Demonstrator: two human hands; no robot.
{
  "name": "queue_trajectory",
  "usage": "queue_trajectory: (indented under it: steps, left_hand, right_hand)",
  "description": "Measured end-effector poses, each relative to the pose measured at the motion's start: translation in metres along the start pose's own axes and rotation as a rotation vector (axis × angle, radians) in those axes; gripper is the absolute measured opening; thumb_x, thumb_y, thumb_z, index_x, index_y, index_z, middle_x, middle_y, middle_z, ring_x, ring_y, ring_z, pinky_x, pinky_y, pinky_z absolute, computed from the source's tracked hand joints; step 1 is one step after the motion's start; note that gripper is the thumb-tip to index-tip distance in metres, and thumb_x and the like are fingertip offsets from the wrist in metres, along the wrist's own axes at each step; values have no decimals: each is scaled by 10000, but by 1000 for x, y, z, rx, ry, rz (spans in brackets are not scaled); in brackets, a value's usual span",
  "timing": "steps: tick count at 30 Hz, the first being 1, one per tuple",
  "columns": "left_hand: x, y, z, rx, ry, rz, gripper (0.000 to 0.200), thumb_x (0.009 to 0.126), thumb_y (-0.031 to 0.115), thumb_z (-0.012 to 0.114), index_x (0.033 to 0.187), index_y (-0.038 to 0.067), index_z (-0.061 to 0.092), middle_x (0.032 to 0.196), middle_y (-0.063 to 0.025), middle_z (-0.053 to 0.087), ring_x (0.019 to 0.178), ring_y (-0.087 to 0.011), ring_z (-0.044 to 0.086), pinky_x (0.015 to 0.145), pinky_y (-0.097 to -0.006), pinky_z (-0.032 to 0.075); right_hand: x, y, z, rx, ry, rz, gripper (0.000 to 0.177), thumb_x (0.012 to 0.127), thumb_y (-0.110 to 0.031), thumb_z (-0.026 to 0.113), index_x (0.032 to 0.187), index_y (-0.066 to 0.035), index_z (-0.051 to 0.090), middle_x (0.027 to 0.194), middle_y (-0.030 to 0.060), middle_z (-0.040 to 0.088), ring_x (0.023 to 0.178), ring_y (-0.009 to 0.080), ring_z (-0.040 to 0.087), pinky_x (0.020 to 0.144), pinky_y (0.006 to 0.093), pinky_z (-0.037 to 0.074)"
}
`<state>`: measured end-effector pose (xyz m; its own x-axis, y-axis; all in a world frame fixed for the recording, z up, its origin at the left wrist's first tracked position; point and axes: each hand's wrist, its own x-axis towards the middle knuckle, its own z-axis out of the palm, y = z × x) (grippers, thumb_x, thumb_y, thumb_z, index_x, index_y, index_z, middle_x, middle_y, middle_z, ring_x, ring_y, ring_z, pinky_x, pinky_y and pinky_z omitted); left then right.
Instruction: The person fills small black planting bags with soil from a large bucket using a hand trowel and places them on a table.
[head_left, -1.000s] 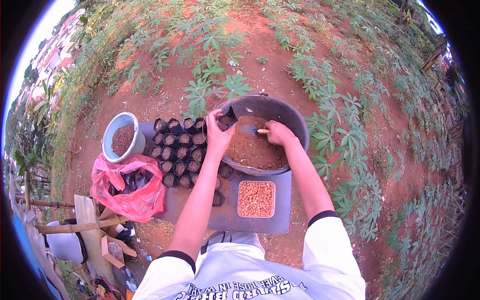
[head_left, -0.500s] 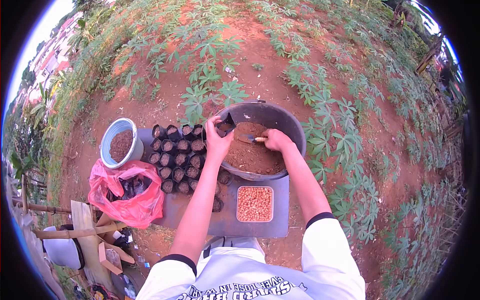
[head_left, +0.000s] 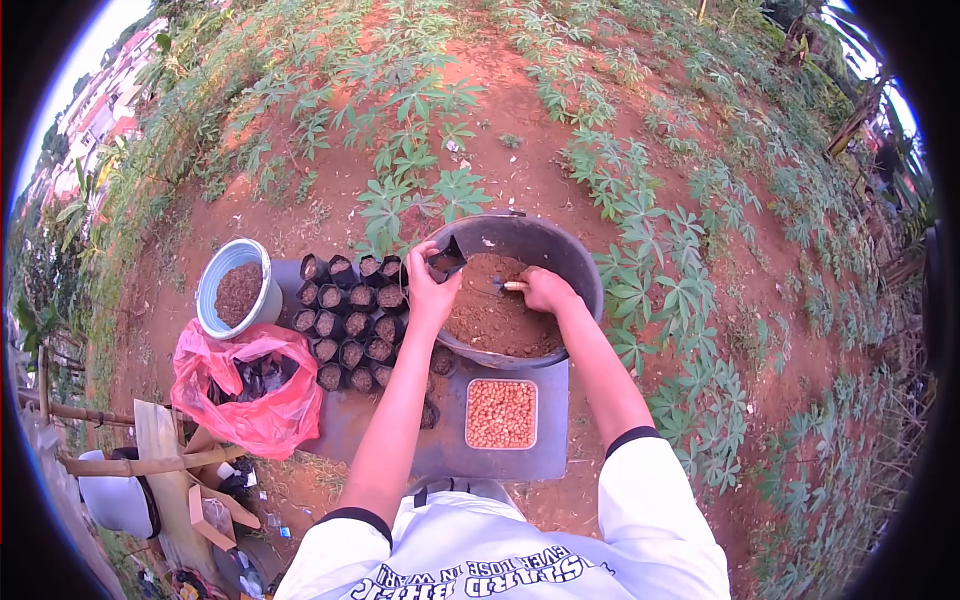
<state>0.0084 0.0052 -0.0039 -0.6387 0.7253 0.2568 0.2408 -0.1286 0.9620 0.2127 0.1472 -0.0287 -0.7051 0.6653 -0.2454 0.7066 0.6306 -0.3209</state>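
My left hand [head_left: 431, 290] grips a small black plastic planting bag [head_left: 450, 260], its mouth open, over the left side of a large dark tub [head_left: 570, 250]. Brown soil [head_left: 500, 328] lies inside the tub. My right hand [head_left: 546, 291] is closed round the light handle of a small trowel [head_left: 512, 286], whose blade is mostly buried in the soil. Left of my left forearm, several black planting bags filled with soil [head_left: 358, 297] stand in rows. A square clear container of orange-yellow corn kernels [head_left: 501, 414] sits in front of the tub.
Everything rests on a grey table [head_left: 450, 459]. A light-blue bucket [head_left: 272, 300] of brown soil stands at its left, behind a pink plastic bag [head_left: 290, 425] with black plastic inside. Leafy green plants [head_left: 685, 290] grow in rows on red ground beyond. Bamboo poles [head_left: 150, 465] are at lower left.
The trowel blade, lying visible on the soil before, has sunk into it. My right hand has moved slightly left and down; the left hand still holds the planting bag.
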Motion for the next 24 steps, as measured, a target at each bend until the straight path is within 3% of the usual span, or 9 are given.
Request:
queue_trajectory:
  steps: [8,21,23,24]
  left_hand:
    - [1,-4,2,60,13,30,607,720,8,764,1249,59,472,1157,-129,492,1076,-264,545,879,-349,468]
    - [-1,2,1,110,-25,34,605,712,45,789,1233,54,481,1138,-124,506,1074,-260,551,854,-344,472]
    - [1,3,1,238,-5,180,600,734,0,782,1252,52,482,1164,-124,483,977,-193,563,714,-299,560]
    - [1,5,0,239,-3,179,600,734,0,782,1252,52,482,1164,-124,483,977,-193,563,714,-299,560]
  right_hand:
    - [-4,-5,-10,-38,9,-11,263,780,-79,669,1038,-32,675,1161,180,636,1088,343,635,946,434,515]
    - [1,6,-1,7,81,-17,225,837,-56,604,1057,-21,637,1115,181,620,1061,357,622,935,438,504]
    - [-1,4,-4,22,90,-8,226,841,-59,601,1060,-20,637,1118,182,618,1069,357,618,942,436,501]
    - [-2,2,-5,41,98,4,226,845,-62,597,1064,-18,636,1122,184,617,1078,357,615,949,434,499]
